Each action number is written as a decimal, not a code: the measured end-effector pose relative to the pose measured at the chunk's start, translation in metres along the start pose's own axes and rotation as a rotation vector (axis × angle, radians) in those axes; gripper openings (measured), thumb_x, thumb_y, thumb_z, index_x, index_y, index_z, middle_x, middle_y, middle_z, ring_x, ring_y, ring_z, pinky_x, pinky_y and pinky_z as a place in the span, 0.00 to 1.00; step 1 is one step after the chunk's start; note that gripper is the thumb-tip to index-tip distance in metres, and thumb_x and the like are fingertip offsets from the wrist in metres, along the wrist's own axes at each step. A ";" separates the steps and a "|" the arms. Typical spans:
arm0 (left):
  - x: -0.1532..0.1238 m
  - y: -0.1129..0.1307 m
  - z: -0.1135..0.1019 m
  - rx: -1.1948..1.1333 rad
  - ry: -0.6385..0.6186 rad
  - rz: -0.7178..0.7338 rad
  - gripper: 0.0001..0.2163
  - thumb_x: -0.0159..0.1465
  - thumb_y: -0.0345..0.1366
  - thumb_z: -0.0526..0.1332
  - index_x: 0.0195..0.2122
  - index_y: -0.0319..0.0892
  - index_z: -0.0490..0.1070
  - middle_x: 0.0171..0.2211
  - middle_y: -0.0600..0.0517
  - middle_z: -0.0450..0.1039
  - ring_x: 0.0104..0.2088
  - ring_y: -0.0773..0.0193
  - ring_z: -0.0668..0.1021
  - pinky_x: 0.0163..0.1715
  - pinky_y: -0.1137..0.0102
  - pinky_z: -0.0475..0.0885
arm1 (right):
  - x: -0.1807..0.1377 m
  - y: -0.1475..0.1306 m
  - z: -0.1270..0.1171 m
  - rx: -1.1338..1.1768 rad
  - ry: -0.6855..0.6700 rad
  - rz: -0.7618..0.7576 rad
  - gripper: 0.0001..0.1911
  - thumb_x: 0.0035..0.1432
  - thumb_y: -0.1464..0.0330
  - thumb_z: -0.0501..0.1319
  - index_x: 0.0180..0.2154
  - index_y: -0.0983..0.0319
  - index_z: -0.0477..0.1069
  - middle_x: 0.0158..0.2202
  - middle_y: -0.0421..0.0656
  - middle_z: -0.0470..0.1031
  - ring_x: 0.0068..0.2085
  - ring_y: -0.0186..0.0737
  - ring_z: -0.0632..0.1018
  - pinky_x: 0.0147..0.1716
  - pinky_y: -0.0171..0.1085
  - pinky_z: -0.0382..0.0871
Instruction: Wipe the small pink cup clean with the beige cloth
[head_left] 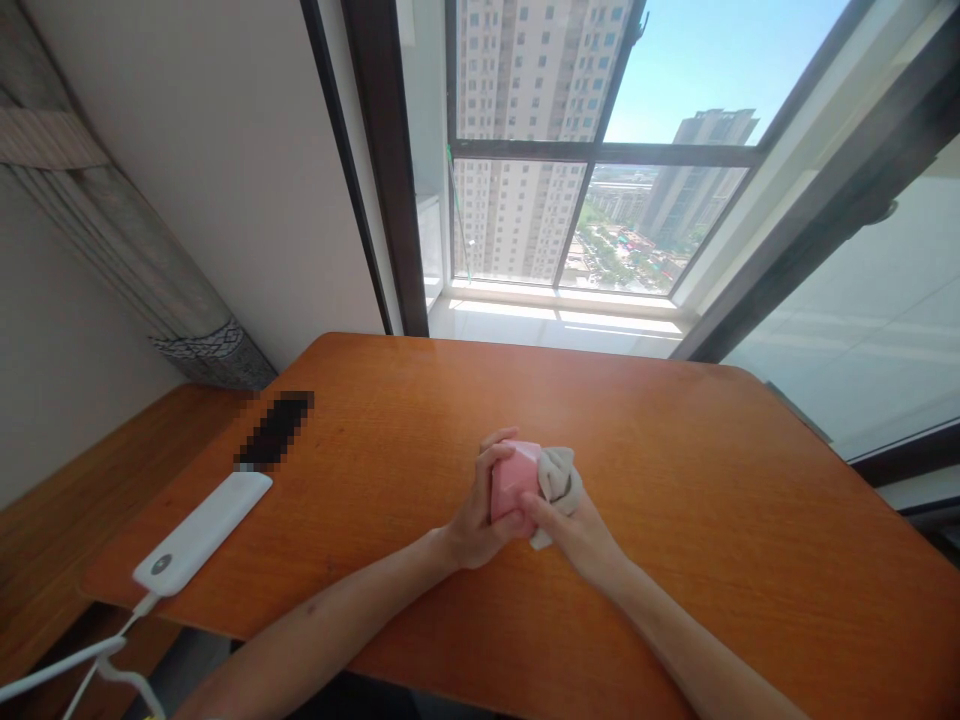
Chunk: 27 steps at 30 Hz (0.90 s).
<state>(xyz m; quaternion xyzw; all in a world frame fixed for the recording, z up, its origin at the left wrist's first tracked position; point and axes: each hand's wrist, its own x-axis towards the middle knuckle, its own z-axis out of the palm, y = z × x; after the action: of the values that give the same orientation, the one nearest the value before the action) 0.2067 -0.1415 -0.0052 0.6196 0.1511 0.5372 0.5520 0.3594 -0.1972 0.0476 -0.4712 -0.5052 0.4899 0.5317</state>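
Note:
Above the middle of the wooden table (pixel 660 480), my left hand (pixel 476 510) is wrapped round a small pink object (pixel 514 478) with flat, faceted sides, perhaps a cup or box; its exact kind does not show. My right hand (pixel 581 535) grips a bunched light-grey cloth (pixel 557 475) against the pink object's right side, its thumb resting on the pink surface. Part of the cloth hangs out below the right thumb. The cloth and fingers hide the right end of the pink object.
A white elongated device (pixel 206 530) with a cable (pixel 124 635) lies at the table's left, beside a pixelated dark item (pixel 277 430). Behind the table stands a large window (pixel 525 220). A grey curtain (pixel 142 230) hangs at the left wall.

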 end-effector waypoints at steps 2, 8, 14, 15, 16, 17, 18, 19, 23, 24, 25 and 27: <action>0.000 0.002 0.007 -0.225 0.052 -0.217 0.29 0.71 0.57 0.61 0.67 0.48 0.63 0.65 0.42 0.71 0.65 0.45 0.74 0.69 0.48 0.64 | -0.001 0.002 -0.001 -0.235 -0.124 -0.121 0.22 0.55 0.54 0.77 0.46 0.58 0.79 0.42 0.45 0.83 0.42 0.48 0.82 0.46 0.45 0.80; 0.004 -0.002 0.003 -0.149 -0.001 -0.197 0.39 0.67 0.65 0.62 0.72 0.49 0.59 0.72 0.40 0.61 0.73 0.41 0.64 0.75 0.46 0.55 | 0.004 0.001 -0.006 -0.171 0.002 -0.032 0.19 0.61 0.50 0.72 0.40 0.58 0.79 0.39 0.45 0.82 0.37 0.45 0.81 0.39 0.42 0.80; 0.001 0.002 0.001 0.037 -0.004 -0.037 0.28 0.70 0.57 0.65 0.65 0.48 0.68 0.68 0.41 0.66 0.71 0.43 0.66 0.74 0.47 0.56 | 0.003 0.001 -0.005 -0.007 -0.068 0.025 0.30 0.57 0.49 0.75 0.55 0.58 0.76 0.52 0.48 0.82 0.49 0.50 0.82 0.50 0.45 0.80; 0.002 0.004 0.004 -0.090 0.041 -0.137 0.27 0.72 0.58 0.60 0.64 0.47 0.67 0.64 0.41 0.71 0.66 0.45 0.72 0.71 0.49 0.62 | 0.001 0.002 -0.005 -0.116 -0.108 -0.031 0.27 0.55 0.52 0.76 0.51 0.58 0.78 0.48 0.47 0.83 0.46 0.49 0.82 0.47 0.44 0.80; 0.003 0.006 0.007 -0.224 0.073 -0.259 0.27 0.74 0.58 0.56 0.64 0.46 0.67 0.59 0.42 0.75 0.61 0.47 0.77 0.67 0.50 0.67 | -0.001 0.003 -0.004 -0.230 -0.145 -0.089 0.23 0.54 0.55 0.77 0.47 0.58 0.79 0.44 0.46 0.83 0.42 0.47 0.81 0.45 0.43 0.80; 0.004 0.006 0.009 -0.344 0.090 -0.381 0.27 0.74 0.59 0.54 0.64 0.45 0.67 0.55 0.42 0.77 0.56 0.49 0.80 0.64 0.51 0.70 | -0.002 0.003 -0.003 -0.330 -0.173 -0.138 0.18 0.54 0.57 0.77 0.42 0.58 0.79 0.40 0.45 0.82 0.39 0.46 0.80 0.43 0.43 0.79; 0.006 0.006 0.010 -0.433 0.094 -0.480 0.28 0.74 0.59 0.53 0.64 0.44 0.67 0.53 0.42 0.79 0.52 0.49 0.81 0.62 0.51 0.72 | -0.003 0.003 -0.002 -0.403 -0.186 -0.164 0.13 0.55 0.58 0.76 0.37 0.58 0.78 0.36 0.43 0.81 0.36 0.44 0.79 0.41 0.42 0.79; 0.007 0.006 0.010 -0.480 0.093 -0.533 0.30 0.74 0.61 0.52 0.65 0.44 0.67 0.54 0.41 0.79 0.53 0.48 0.81 0.61 0.50 0.72 | -0.003 0.003 -0.002 -0.432 -0.179 -0.161 0.12 0.56 0.58 0.75 0.33 0.58 0.77 0.33 0.43 0.80 0.33 0.43 0.78 0.39 0.42 0.79; 0.007 -0.001 0.000 -0.184 0.031 -0.214 0.38 0.65 0.67 0.63 0.69 0.49 0.66 0.73 0.41 0.62 0.74 0.40 0.64 0.74 0.47 0.56 | 0.001 -0.003 -0.002 -0.077 0.002 0.021 0.21 0.61 0.51 0.72 0.47 0.59 0.78 0.42 0.47 0.83 0.41 0.47 0.82 0.43 0.43 0.81; 0.006 -0.002 -0.003 -0.051 -0.015 -0.085 0.41 0.60 0.65 0.70 0.68 0.49 0.66 0.75 0.41 0.58 0.76 0.38 0.57 0.75 0.46 0.51 | 0.002 -0.004 -0.002 0.042 0.041 0.060 0.25 0.62 0.49 0.71 0.53 0.59 0.77 0.47 0.48 0.83 0.46 0.49 0.82 0.48 0.44 0.81; 0.005 -0.002 -0.005 0.058 -0.053 0.016 0.42 0.56 0.62 0.74 0.67 0.49 0.67 0.75 0.41 0.57 0.77 0.36 0.54 0.76 0.45 0.48 | 0.003 -0.005 -0.002 0.119 0.049 0.079 0.28 0.63 0.48 0.70 0.57 0.58 0.75 0.51 0.49 0.82 0.50 0.49 0.82 0.51 0.45 0.80; 0.002 -0.001 -0.004 0.103 -0.060 0.060 0.39 0.57 0.59 0.75 0.66 0.48 0.68 0.73 0.40 0.60 0.76 0.37 0.57 0.75 0.44 0.50 | 0.002 -0.004 -0.002 0.097 0.002 0.046 0.30 0.62 0.47 0.71 0.57 0.58 0.75 0.52 0.48 0.82 0.51 0.49 0.82 0.51 0.44 0.79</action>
<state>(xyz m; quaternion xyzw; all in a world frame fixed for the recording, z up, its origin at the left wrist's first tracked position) 0.2045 -0.1371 -0.0062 0.6673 0.1433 0.5260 0.5075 0.3616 -0.1960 0.0520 -0.4568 -0.4692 0.5257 0.5429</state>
